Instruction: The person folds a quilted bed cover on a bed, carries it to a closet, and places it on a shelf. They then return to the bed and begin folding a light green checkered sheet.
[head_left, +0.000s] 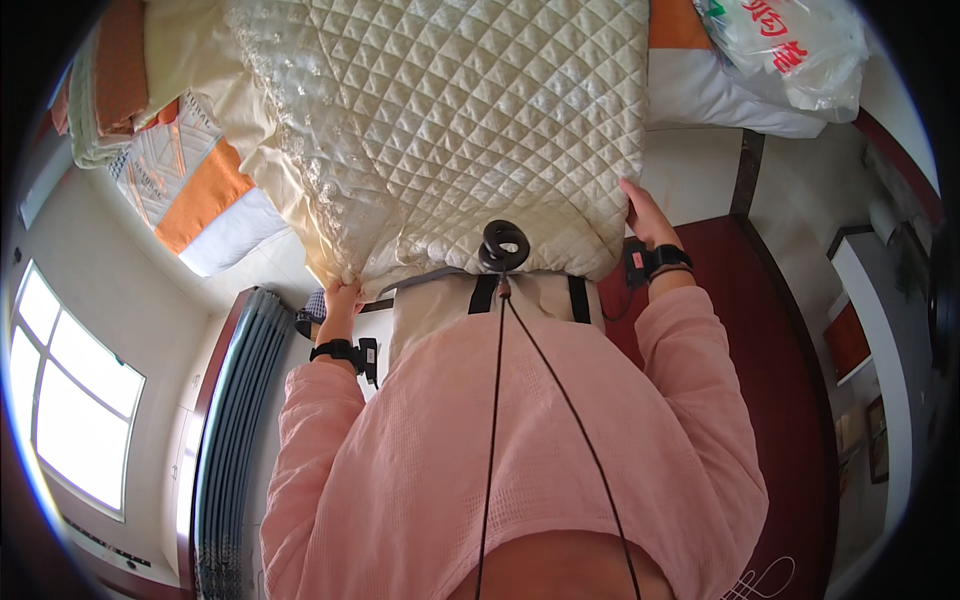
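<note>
A cream quilted bedspread (480, 112) with diamond stitching lies spread before me, its lace band and ruffle along the left side. My left hand (343, 300) pinches the ruffled edge at the near left corner. At the right edge, my right hand (646, 210) rests with its fingertips against the bedspread; whether it grips the cloth is not clear. Each wrist wears a black strap with a small device. A dark round pendant (504, 246) on a cord hangs from my neck over the near edge of the bedspread.
Orange and white bedding (206, 195) shows at the left, beside folded textiles (120, 67). A plastic bag (795, 60) lies on white bedding (720, 94) at the upper right. Blue curtains (244, 442) hang at the left near a window (75, 390). A dark red surface (757, 375) lies at the right.
</note>
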